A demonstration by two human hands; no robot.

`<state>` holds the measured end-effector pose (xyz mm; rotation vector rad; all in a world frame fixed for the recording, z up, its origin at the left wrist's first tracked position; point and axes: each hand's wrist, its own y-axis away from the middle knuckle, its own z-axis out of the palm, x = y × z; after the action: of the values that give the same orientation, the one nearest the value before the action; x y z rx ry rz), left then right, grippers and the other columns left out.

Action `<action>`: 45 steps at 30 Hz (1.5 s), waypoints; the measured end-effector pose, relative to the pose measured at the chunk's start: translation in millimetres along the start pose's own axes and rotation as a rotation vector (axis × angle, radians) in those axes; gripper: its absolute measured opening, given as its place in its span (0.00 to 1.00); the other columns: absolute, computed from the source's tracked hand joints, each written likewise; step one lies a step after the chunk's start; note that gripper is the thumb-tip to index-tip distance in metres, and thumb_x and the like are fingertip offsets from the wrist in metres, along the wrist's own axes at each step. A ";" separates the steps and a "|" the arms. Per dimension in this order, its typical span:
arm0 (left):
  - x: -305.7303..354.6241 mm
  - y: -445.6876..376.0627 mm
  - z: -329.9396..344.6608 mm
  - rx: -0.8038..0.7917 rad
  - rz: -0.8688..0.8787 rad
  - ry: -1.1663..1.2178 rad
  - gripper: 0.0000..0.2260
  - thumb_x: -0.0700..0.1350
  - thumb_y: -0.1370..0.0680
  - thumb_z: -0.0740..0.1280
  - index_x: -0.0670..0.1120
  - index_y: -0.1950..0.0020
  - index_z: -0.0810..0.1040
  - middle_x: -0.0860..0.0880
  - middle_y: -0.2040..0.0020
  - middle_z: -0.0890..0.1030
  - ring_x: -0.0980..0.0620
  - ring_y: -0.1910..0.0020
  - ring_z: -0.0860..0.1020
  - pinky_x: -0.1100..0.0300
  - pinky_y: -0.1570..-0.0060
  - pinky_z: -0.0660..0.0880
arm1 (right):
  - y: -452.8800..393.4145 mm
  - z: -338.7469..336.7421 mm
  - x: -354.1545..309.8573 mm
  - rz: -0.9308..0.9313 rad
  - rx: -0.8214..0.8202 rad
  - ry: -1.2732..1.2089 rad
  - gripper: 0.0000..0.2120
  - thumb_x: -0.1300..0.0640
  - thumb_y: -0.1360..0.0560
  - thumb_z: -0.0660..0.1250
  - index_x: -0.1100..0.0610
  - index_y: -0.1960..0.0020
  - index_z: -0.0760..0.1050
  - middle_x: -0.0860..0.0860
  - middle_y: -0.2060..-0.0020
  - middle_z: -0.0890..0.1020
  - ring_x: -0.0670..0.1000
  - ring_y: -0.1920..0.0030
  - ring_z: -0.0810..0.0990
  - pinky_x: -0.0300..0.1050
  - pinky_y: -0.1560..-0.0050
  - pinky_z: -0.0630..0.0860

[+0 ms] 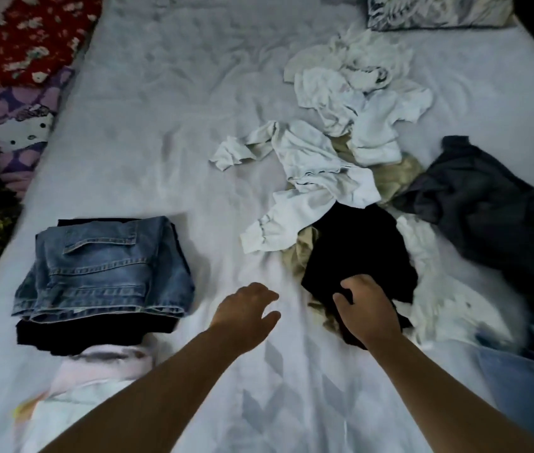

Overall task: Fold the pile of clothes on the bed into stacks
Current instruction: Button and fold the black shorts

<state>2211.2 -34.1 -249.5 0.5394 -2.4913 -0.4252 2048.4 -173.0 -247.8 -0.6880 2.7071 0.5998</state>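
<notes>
A loose pile of clothes (341, 152) lies on the right half of the bed: white tops, a beige piece, a dark grey garment (481, 204) and a black garment (357, 250) at its near end. My right hand (367, 312) grips the near edge of the black garment, fingers curled into the cloth. My left hand (246, 308) hovers over the bare sheet just left of it, fingers relaxed and holding nothing. On the left stands a stack with folded blue jeans (102, 273) on top of folded black clothes (95, 331).
A folded pale pink and white piece (95, 364) lies in front of the stack. The white bed sheet (167, 125) stretches far back. Patterned blankets (20, 76) line the left edge, a pillow (435, 11) lies at the far right, and blue denim (527, 387) at the near right.
</notes>
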 end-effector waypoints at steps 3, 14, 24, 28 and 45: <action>48.6 -30.8 25.6 -0.014 0.031 -0.011 0.19 0.54 0.20 0.58 0.54 0.28 0.66 0.54 0.27 0.63 0.54 0.30 0.65 0.60 0.34 0.65 | -6.8 -15.2 53.5 0.047 0.016 0.051 0.15 0.57 0.25 0.64 0.62 0.41 0.75 0.57 0.42 0.75 0.58 0.41 0.74 0.50 0.46 0.72; 143.2 -108.6 96.4 0.066 -0.180 -0.209 0.41 0.46 0.27 0.66 0.59 0.24 0.42 0.46 0.24 0.53 0.43 0.31 0.61 0.53 0.34 0.63 | -45.4 -31.7 146.9 -0.239 -0.088 0.079 0.26 0.60 0.26 0.63 0.50 0.29 0.65 0.52 0.29 0.67 0.59 0.38 0.69 0.49 0.39 0.67; 160.7 -90.5 58.4 0.019 -0.171 -0.028 0.11 0.42 0.25 0.63 0.49 0.43 0.73 0.51 0.46 0.75 0.51 0.46 0.73 0.61 0.50 0.71 | -41.7 -66.6 144.4 -0.309 0.104 0.047 0.10 0.54 0.36 0.69 0.55 0.71 0.69 0.51 0.73 0.74 0.58 0.64 0.75 0.46 0.65 0.66; 164.0 -56.4 43.8 -0.095 -0.146 -0.087 0.11 0.43 0.26 0.64 0.52 0.44 0.75 0.52 0.46 0.77 0.52 0.48 0.76 0.64 0.54 0.69 | -25.5 -104.9 134.2 -0.399 0.193 -0.076 0.16 0.58 0.37 0.69 0.53 0.71 0.61 0.48 0.77 0.68 0.55 0.70 0.74 0.46 0.65 0.70; 205.6 121.9 -63.8 0.510 0.176 0.182 0.37 0.43 0.26 0.69 0.53 0.23 0.51 0.50 0.24 0.54 0.47 0.43 0.76 0.50 0.51 0.76 | 154.6 -249.7 0.4 -0.537 0.039 -0.141 0.15 0.55 0.24 0.67 0.60 0.40 0.77 0.56 0.44 0.81 0.55 0.42 0.77 0.49 0.40 0.72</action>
<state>2055.1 -34.1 -57.6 0.5158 -2.4352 0.3259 1928.0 -163.7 19.9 -1.2471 2.2539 0.4357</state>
